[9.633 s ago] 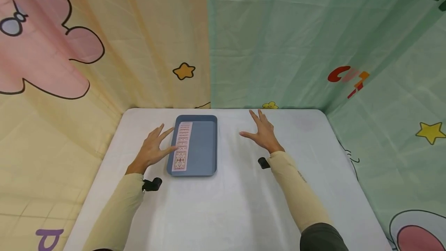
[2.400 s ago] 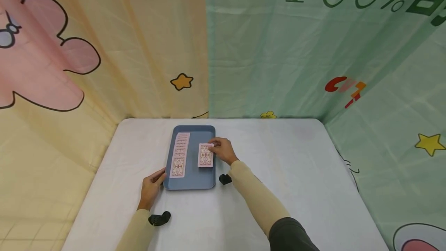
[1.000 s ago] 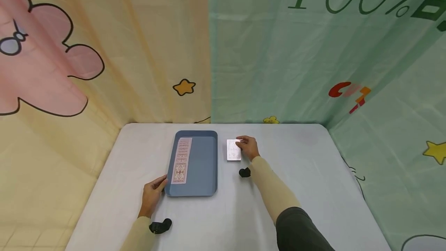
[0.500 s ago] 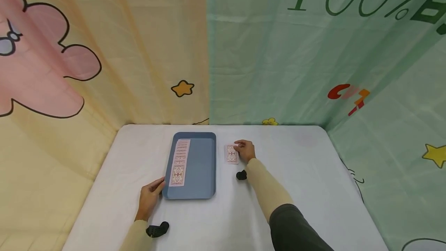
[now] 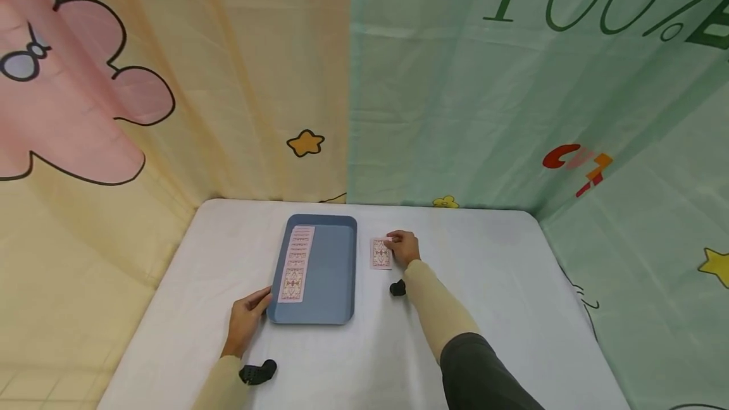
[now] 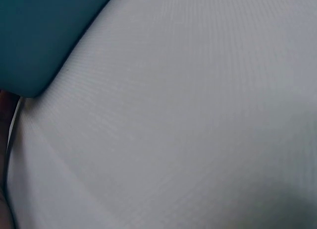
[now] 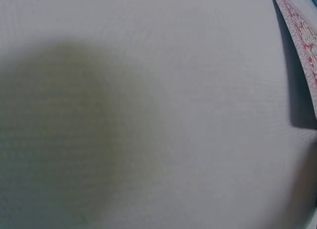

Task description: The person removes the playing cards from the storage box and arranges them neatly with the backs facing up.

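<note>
A blue-grey tray (image 5: 326, 316) lies left of the middle of the table, and its corner (image 6: 37, 45) shows in the left wrist view. Along its left side runs a column of overlapping red-patterned cards (image 5: 293, 285). My left hand (image 5: 244, 323) holds the tray's lower left edge between thumb and fingers. Right of the tray, my right hand (image 5: 404, 248) pinches the upper right corner of a single card (image 5: 380, 254), face down. In the right wrist view that card (image 7: 303, 35) is at the upper right edge, with a shadow below it.
The white table (image 5: 484, 309) carries the tray and stands against printed curtains (image 5: 433, 93) at the back and sides. A black wrist camera (image 5: 258, 372) sits at the left wrist, another (image 5: 397, 288) at the right.
Earlier, both hands were spread with nothing held. The left hand then took the tray's edge, and the right hand carried a card from above the tray to its right. Over the last half second little has moved.
</note>
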Tool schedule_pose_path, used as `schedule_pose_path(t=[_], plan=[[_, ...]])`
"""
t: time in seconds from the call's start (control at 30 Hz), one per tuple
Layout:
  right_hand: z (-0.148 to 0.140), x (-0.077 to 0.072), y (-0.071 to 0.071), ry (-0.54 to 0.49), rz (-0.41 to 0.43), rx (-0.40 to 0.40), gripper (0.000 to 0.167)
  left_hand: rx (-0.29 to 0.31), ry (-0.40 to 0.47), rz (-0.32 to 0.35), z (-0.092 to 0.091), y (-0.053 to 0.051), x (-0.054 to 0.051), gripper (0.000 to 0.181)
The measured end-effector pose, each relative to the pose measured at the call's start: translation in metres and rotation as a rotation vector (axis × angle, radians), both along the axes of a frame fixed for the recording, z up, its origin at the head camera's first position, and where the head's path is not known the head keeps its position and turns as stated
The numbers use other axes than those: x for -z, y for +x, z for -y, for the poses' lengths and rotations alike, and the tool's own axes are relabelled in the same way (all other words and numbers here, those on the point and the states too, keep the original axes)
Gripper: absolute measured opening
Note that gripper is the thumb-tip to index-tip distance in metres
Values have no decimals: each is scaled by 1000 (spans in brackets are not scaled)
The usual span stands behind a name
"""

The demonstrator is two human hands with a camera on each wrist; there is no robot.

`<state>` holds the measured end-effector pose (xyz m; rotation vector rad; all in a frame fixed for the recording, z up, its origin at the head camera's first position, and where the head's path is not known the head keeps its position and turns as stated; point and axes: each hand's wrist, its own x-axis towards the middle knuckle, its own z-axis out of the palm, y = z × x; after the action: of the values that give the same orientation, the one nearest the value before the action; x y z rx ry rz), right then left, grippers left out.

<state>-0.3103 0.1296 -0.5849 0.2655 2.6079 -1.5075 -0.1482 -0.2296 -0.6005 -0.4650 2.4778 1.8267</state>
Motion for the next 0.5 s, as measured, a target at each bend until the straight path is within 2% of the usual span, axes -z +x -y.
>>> schedule_pose_path(t=[0.27, 0.5], plan=[[-1, -2, 4, 22, -7, 14, 23, -6, -4, 12, -1, 0, 1, 37], [-4, -1, 10, 24, -90, 21, 24, 6, 22, 7, 0, 1, 1, 39]])
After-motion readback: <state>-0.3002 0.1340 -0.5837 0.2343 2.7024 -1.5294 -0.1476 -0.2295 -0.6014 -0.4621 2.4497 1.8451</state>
